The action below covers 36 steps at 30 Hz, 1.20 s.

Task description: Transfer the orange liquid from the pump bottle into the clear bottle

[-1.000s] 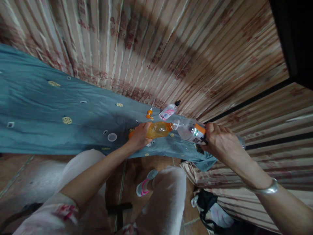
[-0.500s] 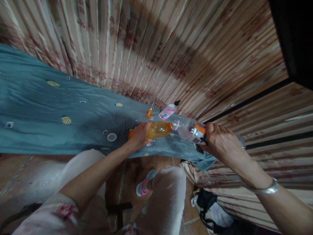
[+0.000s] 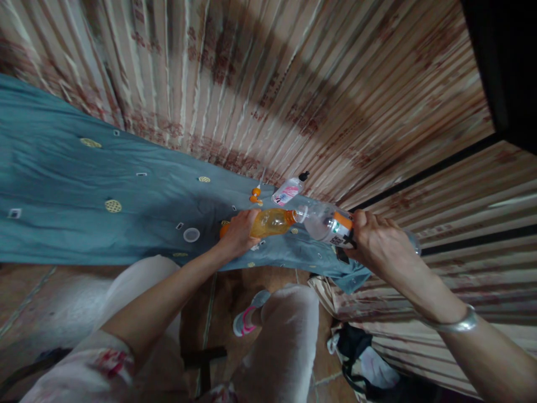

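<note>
Orange bottle (image 3: 272, 222) was lying near-horizontal just above the blue cloth (image 3: 84, 212), neck pointing right, held at its base end by the left hand (image 3: 239, 232), fingers wrapped round it. Its mouth met the mouth of the clear bottle (image 3: 325, 224), which was tilted, neck pointing left and slightly up toward the orange one; necks were touching or just about, can't tell which. Clear bottle had an orange-and-white label band and looked mostly empty. Right hand (image 3: 380, 243) gripped its lower body, fingers closed round it; silver bangle (image 3: 455, 324) on that wrist.

Just behind the two necks, a small white bottle with pink label and black cap (image 3: 288, 192) lay on the cloth edge. Beside it, to the left, a couple of small orange bits (image 3: 255, 195), too small to identify. A round clear lid (image 3: 192, 235) sat on the cloth left of the left hand, apart from it.

Cloth lay over a striped mat (image 3: 293, 84). Below: person's knees in light trousers (image 3: 289, 336), a pink-and-grey shoe (image 3: 247, 319) on the floor, dark bag (image 3: 364, 364) at lower right
</note>
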### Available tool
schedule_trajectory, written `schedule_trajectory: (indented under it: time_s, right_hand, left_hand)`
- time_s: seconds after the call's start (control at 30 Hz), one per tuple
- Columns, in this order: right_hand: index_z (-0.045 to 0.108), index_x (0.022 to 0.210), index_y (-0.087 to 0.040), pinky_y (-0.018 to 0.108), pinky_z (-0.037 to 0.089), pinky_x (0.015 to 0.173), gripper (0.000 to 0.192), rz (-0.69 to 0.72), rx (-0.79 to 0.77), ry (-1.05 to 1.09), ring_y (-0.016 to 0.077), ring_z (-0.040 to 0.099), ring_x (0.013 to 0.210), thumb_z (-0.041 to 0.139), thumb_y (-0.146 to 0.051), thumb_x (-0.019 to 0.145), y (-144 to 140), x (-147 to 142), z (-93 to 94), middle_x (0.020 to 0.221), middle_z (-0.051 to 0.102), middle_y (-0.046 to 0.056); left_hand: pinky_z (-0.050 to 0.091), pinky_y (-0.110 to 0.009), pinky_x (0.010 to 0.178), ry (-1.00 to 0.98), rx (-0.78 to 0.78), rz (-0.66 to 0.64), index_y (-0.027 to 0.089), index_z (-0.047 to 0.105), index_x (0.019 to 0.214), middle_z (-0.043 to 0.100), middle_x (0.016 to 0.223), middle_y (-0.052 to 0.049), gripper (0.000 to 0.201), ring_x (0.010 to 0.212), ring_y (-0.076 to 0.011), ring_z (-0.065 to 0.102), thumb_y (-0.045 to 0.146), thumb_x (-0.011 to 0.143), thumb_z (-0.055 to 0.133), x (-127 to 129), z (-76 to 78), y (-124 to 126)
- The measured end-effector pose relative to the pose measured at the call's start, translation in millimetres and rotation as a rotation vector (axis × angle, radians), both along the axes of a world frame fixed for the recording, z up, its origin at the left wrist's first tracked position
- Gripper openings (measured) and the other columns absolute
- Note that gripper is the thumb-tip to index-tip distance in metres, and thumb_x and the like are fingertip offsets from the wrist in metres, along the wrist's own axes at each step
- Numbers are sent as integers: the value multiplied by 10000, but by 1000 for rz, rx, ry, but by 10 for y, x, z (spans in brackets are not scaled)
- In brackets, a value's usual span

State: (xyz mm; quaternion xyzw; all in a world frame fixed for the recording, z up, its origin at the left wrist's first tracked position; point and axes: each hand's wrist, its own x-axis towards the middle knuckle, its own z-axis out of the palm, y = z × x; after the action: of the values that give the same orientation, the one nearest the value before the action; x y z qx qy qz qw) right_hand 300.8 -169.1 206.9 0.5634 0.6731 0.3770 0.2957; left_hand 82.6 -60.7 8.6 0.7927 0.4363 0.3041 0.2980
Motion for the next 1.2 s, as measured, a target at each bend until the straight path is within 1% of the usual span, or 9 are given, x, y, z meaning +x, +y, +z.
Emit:
schedule_trajectory:
  time_s: [0.23, 0.33, 0.5, 0.7, 0.93, 1.2]
  right_hand:
    - [564, 987, -83, 312, 357, 670, 435, 32, -7, -7, 256, 599, 748, 778, -369, 739, -6, 36, 5, 817, 622, 121]
    - [556, 969, -98, 311, 347, 667, 422, 39, 10, -1, 254, 588, 740, 777, -369, 733, -7, 47, -7, 809, 615, 116]
    - [560, 965, -86, 318, 345, 675, 441, 19, 16, 0, 261, 594, 750, 782, -385, 729, -8, 32, -20, 808, 613, 124]
    - [555, 969, -100, 318, 334, 671, 403, 23, 12, 3, 258, 582, 738, 757, -373, 752, -6, 35, -7, 796, 611, 121]
    - [565, 977, -83, 316, 353, 678, 440, 3, -3, 0, 263, 599, 751, 778, -384, 737, -2, 16, 10, 808, 618, 123]
    - [572, 978, -85, 314, 357, 675, 423, -4, -11, -11, 264, 610, 759, 774, -378, 750, -9, 2, 18, 817, 623, 119]
  left_hand:
    - [501, -477, 1069, 11, 1, 3, 175, 499, 1334, 634, 1342, -145, 693, 1300, -338, 594, 139, 712, 802, 11, -12, 10]
    - [505, -477, 1067, 8, 7, 10, 187, 502, 1334, 641, 1336, -136, 698, 1296, -336, 600, 133, 706, 803, 15, -14, 10]
    - [500, -487, 1074, 17, -4, -1, 190, 493, 1341, 633, 1354, -145, 696, 1302, -342, 596, 130, 714, 788, 7, 10, 0]
    - [510, -493, 1061, 4, 0, 10, 216, 496, 1343, 636, 1356, -134, 701, 1295, -344, 602, 140, 710, 789, 3, 8, -5]
    - [494, -474, 1081, 23, -5, 6, 173, 491, 1347, 626, 1364, -152, 695, 1311, -342, 588, 140, 719, 787, 6, 16, 1]
    - [506, -481, 1065, 24, 3, 12, 191, 498, 1341, 635, 1342, -135, 694, 1289, -340, 600, 141, 710, 784, 6, 10, -4]
